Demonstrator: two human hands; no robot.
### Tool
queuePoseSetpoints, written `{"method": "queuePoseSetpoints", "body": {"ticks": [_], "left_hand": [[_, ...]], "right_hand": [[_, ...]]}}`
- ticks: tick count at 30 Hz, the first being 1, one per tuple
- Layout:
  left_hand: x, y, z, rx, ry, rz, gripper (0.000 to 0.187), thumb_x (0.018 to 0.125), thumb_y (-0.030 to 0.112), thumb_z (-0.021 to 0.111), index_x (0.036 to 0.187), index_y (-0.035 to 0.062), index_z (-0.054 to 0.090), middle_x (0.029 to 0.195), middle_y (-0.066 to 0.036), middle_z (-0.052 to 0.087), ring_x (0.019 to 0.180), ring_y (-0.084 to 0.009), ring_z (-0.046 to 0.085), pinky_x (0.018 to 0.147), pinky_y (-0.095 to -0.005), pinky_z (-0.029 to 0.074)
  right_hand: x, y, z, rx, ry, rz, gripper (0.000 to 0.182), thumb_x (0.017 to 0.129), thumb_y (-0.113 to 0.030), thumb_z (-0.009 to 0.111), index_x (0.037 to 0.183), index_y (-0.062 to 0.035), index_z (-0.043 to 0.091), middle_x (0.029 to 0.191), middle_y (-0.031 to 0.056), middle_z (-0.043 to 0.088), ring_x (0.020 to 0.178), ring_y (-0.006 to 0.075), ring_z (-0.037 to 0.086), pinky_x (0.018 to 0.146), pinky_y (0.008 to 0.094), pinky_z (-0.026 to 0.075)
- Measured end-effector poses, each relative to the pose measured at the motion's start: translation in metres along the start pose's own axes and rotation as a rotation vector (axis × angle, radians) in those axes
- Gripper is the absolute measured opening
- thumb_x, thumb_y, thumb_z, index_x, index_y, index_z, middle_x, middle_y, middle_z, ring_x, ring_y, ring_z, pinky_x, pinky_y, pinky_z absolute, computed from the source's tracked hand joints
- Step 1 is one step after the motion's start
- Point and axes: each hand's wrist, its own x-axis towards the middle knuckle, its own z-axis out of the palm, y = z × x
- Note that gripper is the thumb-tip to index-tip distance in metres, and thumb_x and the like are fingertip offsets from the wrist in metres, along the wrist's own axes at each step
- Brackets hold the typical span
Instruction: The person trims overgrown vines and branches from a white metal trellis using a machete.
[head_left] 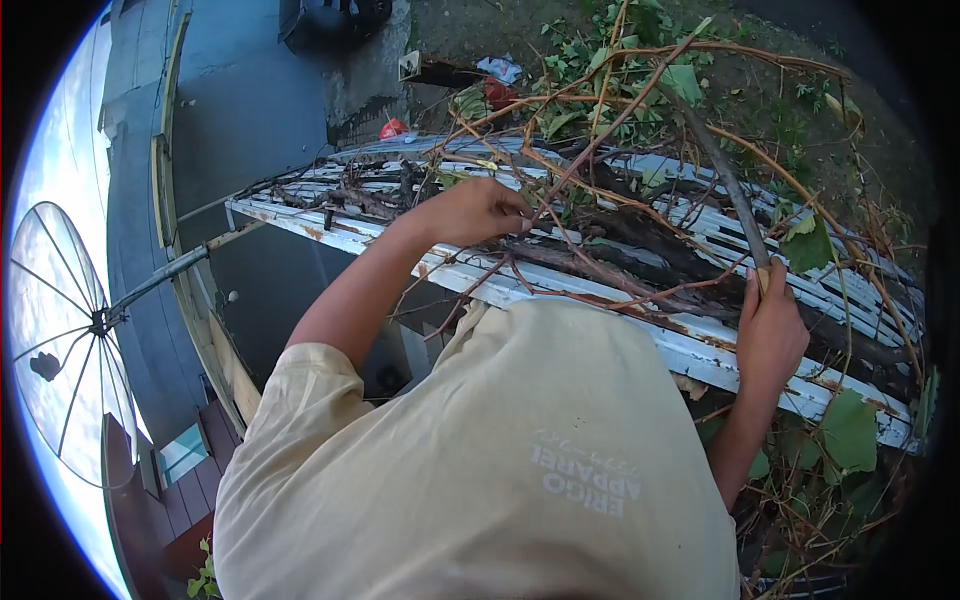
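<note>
Vine stem (601, 143) at the left hand (485, 212); long blade (727, 170) in the right hand (775, 325).
Risk, in my judgement: should the blade swing toward 10 o'clock, tangled shoots or springy stem could deflect it into the left fingers; from the left fingertips I see the stem climb toward 1 o'clock, its upper end at 11 o'clock from the right hand; left fingers nearly closed, apparently pinching the stem, firmness I cannot tell; right fingers wrapped round the blade's handle.
</note>
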Motion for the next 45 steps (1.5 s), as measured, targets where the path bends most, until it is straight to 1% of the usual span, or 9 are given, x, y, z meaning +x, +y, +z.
{"method": "queuePoseSetpoints", "body": {"ticks": [5, 17, 22, 26, 31, 38, 41, 43, 45], "left_hand": [[0.056, -0.02, 0.002, -0.186, -0.297, -0.004, 0.031, 0.1, 0.023, 0.07, 0.118, 0.0001, 0.078, 0.105, -0.013, 0.08, 0.098, -0.0218, 0.074, 0.095, -0.038, 0.056], [0.161, -0.039, 0.042, -0.279, -0.152, -0.128, 0.022, 0.098, 0.018, 0.065, 0.104, -0.0001, 0.076, 0.083, -0.015, 0.077, 0.076, -0.0228, 0.076, 0.071, -0.0403, 0.059], [0.159, -0.031, 0.073, -0.61, 0.128, -0.162, 0.026, 0.106, 0.025, 0.057, 0.104, 0.0048, 0.073, 0.063, -0.001, 0.052, 0.055, -0.0152, 0.056, 0.049, -0.0345, 0.042], [0.161, -0.036, 0.073, -0.568, 0.197, -0.174, 0.029, 0.106, 0.025, 0.055, 0.101, 0.0028, 0.073, 0.066, -0.005, 0.058, 0.06, -0.0164, 0.061, 0.054, -0.0372, 0.046], [0.189, -0.068, 0.077, -0.268, 0.575, -0.11, 0.032, 0.104, 0.025, 0.058, 0.094, -0.0016, 0.074, 0.081, -0.019, 0.073, 0.077, -0.0345, 0.074, 0.073, -0.0486, 0.055], [0.196, -0.059, 0.092, -0.177, 0.653, -0.079, 0.03, 0.105, 0.021, 0.059, 0.093, -0.002, 0.075, 0.084, -0.023, 0.074, 0.083, -0.0384, 0.074, 0.075, -0.0499, 0.055], [0.197, -0.052, 0.104, -0.229, 0.66, -0.061, 0.029, 0.107, 0.021, 0.059, 0.095, -0.0019, 0.073, 0.08, -0.017, 0.073, 0.072, -0.0305, 0.07, 0.067, -0.0455, 0.053], [0.198, -0.044, 0.111, -0.719, 0.585, 0.04, 0.033, 0.11, 0.03, 0.06, 0.103, -0.0004, 0.069, 0.076, -0.002, 0.063, 0.064, -0.0104, 0.057, 0.058, -0.0298, 0.045], [0.179, 0.001, 0.092, -0.704, 0.485, 0.053, 0.034, 0.11, 0.033, 0.06, 0.103, 0.0002, 0.069, 0.079, -0.001, 0.063, 0.064, -0.0089, 0.056, 0.056, -0.0285, 0.043]], "right_hand": [[0.002, 0.0, 0.0, 0.006, -0.019, 0.013, 0.041, 0.113, -0.04, 0.049, 0.143, -0.0142, 0.056, 0.101, 0.0177, 0.074, 0.083, 0.0378, 0.076, 0.067, 0.0509, 0.058], [0.004, -0.001, -0.003, 0.1, 0.024, 0.088, 0.043, 0.111, -0.036, 0.055, 0.148, -0.014, 0.055, 0.107, 0.0164, 0.074, 0.088, 0.038, 0.075, 0.068, 0.0505, 0.059], [0.005, 0.001, -0.001, 0.118, 0.047, 0.1, 0.044, 0.111, -0.037, 0.054, 0.148, -0.0133, 0.055, 0.107, 0.0171, 0.074, 0.089, 0.0372, 0.076, 0.068, 0.0503, 0.059], [0.004, 0.002, -0.004, 0.11, 0.024, 0.111, 0.044, 0.112, -0.038, 0.053, 0.148, -0.013, 0.054, 0.103, 0.0174, 0.073, 0.086, 0.0361, 0.076, 0.067, 0.0495, 0.06], [0.002, 0.002, -0.004, 0.114, -0.007, 0.093, 0.044, 0.111, -0.035, 0.054, 0.149, -0.0129, 0.053, 0.105, 0.0167, 0.071, 0.087, 0.0348, 0.076, 0.068, 0.0483, 0.06], [0.001, 0.0, -0.002, 0.057, -0.062, 0.068, 0.046, 0.11, -0.035, 0.056, 0.151, -0.014, 0.052, 0.107, 0.0155, 0.071, 0.089, 0.0338, 0.076, 0.068, 0.0483, 0.06], [0.001, 0.0, 0.001, 0.05, -0.024, 0.079, 0.046, 0.11, -0.035, 0.056, 0.151, -0.0147, 0.052, 0.109, 0.0152, 0.071, 0.089, 0.0338, 0.076, 0.068, 0.048, 0.06], [0.0, -0.001, 0.006, 0.058, -0.016, 0.091, 0.045, 0.111, -0.036, 0.055, 0.151, -0.0158, 0.052, 0.109, 0.0148, 0.072, 0.09, 0.0341, 0.076, 0.068, 0.0482, 0.06], [0.001, -0.001, 0.007, 0.039, -0.001, 0.092, 0.045, 0.111, -0.036, 0.054, 0.152, -0.0164, 0.051, 0.111, 0.0148, 0.072, 0.092, 0.0346, 0.076, 0.068, 0.0487, 0.06]]}}
